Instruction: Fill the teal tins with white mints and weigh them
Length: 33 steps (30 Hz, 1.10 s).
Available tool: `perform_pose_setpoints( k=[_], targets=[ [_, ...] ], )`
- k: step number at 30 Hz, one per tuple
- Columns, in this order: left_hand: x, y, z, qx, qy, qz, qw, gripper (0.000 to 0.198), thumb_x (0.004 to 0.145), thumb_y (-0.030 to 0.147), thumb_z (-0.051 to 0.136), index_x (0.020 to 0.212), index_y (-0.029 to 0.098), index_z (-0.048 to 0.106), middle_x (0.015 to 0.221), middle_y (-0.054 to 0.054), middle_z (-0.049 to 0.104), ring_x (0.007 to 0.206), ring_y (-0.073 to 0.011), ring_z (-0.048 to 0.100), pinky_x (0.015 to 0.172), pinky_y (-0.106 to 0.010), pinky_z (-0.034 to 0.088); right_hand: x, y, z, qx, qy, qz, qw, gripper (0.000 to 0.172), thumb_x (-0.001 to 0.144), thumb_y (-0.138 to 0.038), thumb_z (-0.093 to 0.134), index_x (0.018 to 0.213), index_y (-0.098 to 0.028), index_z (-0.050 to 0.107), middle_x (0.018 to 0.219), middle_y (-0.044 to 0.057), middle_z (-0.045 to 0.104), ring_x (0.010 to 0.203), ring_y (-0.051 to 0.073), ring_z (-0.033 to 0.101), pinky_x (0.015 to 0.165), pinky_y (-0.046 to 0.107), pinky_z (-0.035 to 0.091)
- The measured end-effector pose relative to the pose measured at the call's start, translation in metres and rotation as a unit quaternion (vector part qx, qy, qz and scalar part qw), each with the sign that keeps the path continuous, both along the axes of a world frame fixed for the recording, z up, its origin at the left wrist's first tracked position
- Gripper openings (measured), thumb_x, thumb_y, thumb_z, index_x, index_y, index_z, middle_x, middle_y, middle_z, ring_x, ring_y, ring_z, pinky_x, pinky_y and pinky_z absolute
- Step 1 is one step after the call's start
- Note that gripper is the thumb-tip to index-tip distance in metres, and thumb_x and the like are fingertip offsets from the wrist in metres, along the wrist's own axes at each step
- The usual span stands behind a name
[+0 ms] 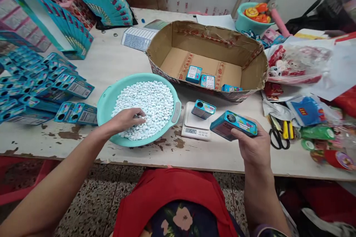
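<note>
My left hand [128, 119] is in a turquoise basin [105, 105] full of small white candies [150, 98]. Its fingers are curled among the candies, with the fingertips partly hidden. In my right hand [254, 140] is a small blue printed candy box [233, 124], tilted, with a dark round spot on its top end. Just left of it, a similar blue box [203, 109] sits on a white digital scale [189, 122] with a lit display. The basin stands left of the scale.
An open cardboard box [205, 37] holds several blue boxes at the back. Many more blue boxes [36, 85] crowd the left, near fanned printed cards [108, 0]. At right lie black-handled scissors [276, 137], a yellow cutter [287, 129], plastic bags and a bowl of orange toys [251, 24].
</note>
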<state>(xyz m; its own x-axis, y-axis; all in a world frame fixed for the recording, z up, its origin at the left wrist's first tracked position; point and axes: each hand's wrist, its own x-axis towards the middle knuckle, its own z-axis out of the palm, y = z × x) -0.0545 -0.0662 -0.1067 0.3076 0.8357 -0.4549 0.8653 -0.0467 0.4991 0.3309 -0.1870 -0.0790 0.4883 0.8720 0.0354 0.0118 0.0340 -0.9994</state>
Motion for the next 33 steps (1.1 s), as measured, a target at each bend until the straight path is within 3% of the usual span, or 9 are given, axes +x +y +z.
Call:
perform_pose_setpoints(
  k=[4,7,10,12,15,18,23,28,33],
  targets=[
    [-0.004,-0.001,0.008,-0.001,-0.026,0.038,0.999,0.02,0.07,0.038,0.061,0.078,0.021,0.066,0.073,-0.004,0.064,0.064,-0.0168,0.054,0.057,-0.026,0.037,0.015,-0.017,-0.01,-0.03,0.026,-0.065,0.997,0.047,0.047,-0.025,0.086,0.09,-0.018,0.068,0.085,0.002,0.068,0.073,0.016,0.062,0.068,0.03,0.052],
    [-0.015,0.0,0.015,-0.037,-0.144,0.154,0.977,0.02,0.064,0.034,0.07,0.074,0.017,0.066,0.065,-0.003,0.059,0.057,-0.0121,0.049,0.054,-0.024,0.038,0.024,-0.023,-0.015,-0.028,0.045,-0.103,0.993,0.049,0.045,-0.023,0.086,0.09,-0.017,0.068,0.086,0.003,0.068,0.075,0.016,0.063,0.072,0.032,0.052],
    [-0.03,0.001,0.021,-0.046,-0.334,0.31,0.889,0.021,0.06,0.024,0.076,0.074,0.015,0.065,0.066,-0.001,0.058,0.057,-0.0072,0.047,0.049,-0.018,0.036,0.032,-0.024,-0.018,-0.023,0.046,-0.126,0.991,0.051,0.045,-0.023,0.086,0.091,-0.017,0.068,0.086,0.003,0.068,0.076,0.017,0.063,0.075,0.035,0.053],
    [-0.037,0.003,0.021,-0.051,-0.413,0.386,0.823,0.014,0.067,0.02,0.072,0.079,0.016,0.066,0.071,0.0,0.062,0.062,-0.0068,0.05,0.047,-0.014,0.035,0.035,-0.024,-0.019,-0.024,0.047,-0.132,0.99,0.051,0.045,-0.024,0.086,0.092,-0.017,0.067,0.087,0.003,0.068,0.076,0.017,0.063,0.076,0.036,0.053],
    [-0.038,0.009,0.015,-0.089,-0.425,0.434,0.789,0.009,0.081,0.018,0.058,0.082,0.017,0.066,0.073,-0.001,0.065,0.065,-0.0072,0.052,0.049,-0.012,0.039,0.036,-0.021,-0.022,-0.03,0.047,-0.135,0.989,0.05,0.045,-0.025,0.086,0.091,-0.017,0.068,0.087,0.004,0.068,0.076,0.017,0.063,0.076,0.036,0.053],
    [-0.029,0.018,0.011,-0.125,-0.379,0.395,0.827,0.011,0.084,0.02,0.057,0.079,0.016,0.066,0.065,-0.001,0.06,0.053,-0.005,0.043,0.042,-0.013,0.034,0.034,-0.018,-0.025,-0.04,0.041,-0.127,0.99,0.05,0.046,-0.027,0.086,0.091,-0.017,0.068,0.087,0.004,0.068,0.076,0.018,0.063,0.074,0.036,0.053],
    [-0.01,0.036,0.024,-0.105,-0.253,0.232,0.934,0.016,0.08,0.032,0.064,0.078,0.016,0.063,0.069,-0.004,0.061,0.054,-0.0081,0.047,0.048,-0.019,0.04,0.033,-0.016,-0.032,-0.047,0.056,-0.128,0.989,0.05,0.045,-0.024,0.086,0.091,-0.018,0.068,0.087,0.004,0.067,0.077,0.017,0.062,0.076,0.034,0.053],
    [0.025,0.052,0.044,-0.115,-0.286,0.164,0.937,0.022,0.064,0.034,0.075,0.074,0.016,0.068,0.069,-0.006,0.06,0.057,-0.0117,0.051,0.052,-0.024,0.043,0.037,-0.017,-0.041,-0.051,0.058,-0.135,0.988,0.052,0.045,-0.025,0.086,0.093,-0.017,0.068,0.089,0.004,0.068,0.079,0.018,0.062,0.074,0.035,0.053],
    [0.09,0.055,0.063,-0.091,-0.286,0.052,0.952,0.015,0.064,0.025,0.071,0.076,0.016,0.069,0.067,-0.005,0.062,0.061,-0.0144,0.055,0.055,-0.025,0.044,0.039,-0.016,-0.046,-0.07,0.043,-0.134,0.988,0.051,0.048,-0.028,0.085,0.094,-0.016,0.068,0.088,0.006,0.068,0.074,0.018,0.062,0.064,0.032,0.053]
  ],
)
